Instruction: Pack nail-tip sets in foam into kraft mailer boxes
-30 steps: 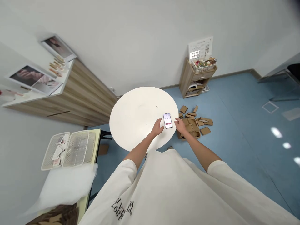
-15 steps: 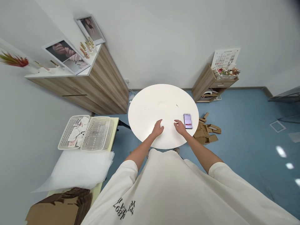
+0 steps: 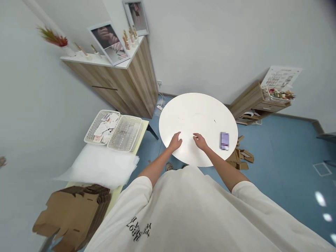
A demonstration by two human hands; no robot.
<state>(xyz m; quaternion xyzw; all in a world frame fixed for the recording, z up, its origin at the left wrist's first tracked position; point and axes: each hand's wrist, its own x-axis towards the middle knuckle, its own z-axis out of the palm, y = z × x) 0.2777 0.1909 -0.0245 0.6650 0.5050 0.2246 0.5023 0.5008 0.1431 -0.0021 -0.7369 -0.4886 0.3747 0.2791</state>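
Both my hands hover over the near part of a round white table (image 3: pixel 199 108), a little apart from each other. My left hand (image 3: pixel 175 141) holds nothing, its thumb apart from the curved fingers. Facing it, my right hand (image 3: pixel 200 141) is likewise bare, with bent fingers and a gap at the thumb. To the right of my right hand a phone (image 3: pixel 224 140) lies on the table, its lit screen blurred into blocks. A small dark mark (image 3: pixel 215 121) shows farther back on the tabletop.
Left, a side table (image 3: pixel 141 134) bears white baskets (image 3: pixel 111 140) with packets and clear pieces, white sheets (image 3: pixel 102 164) and flattened cardboard boxes (image 3: pixel 68 217). A wood-grain cabinet (image 3: pixel 136 80) stands behind. Small cardboard boxes (image 3: pixel 240 159) lie on the floor right, near a small cabinet (image 3: pixel 252 101).
My view has swung left, so the table and phone sit farther right in it. My hands, earlier on either side of the phone, are now left of it. More of the cardboard stack shows.
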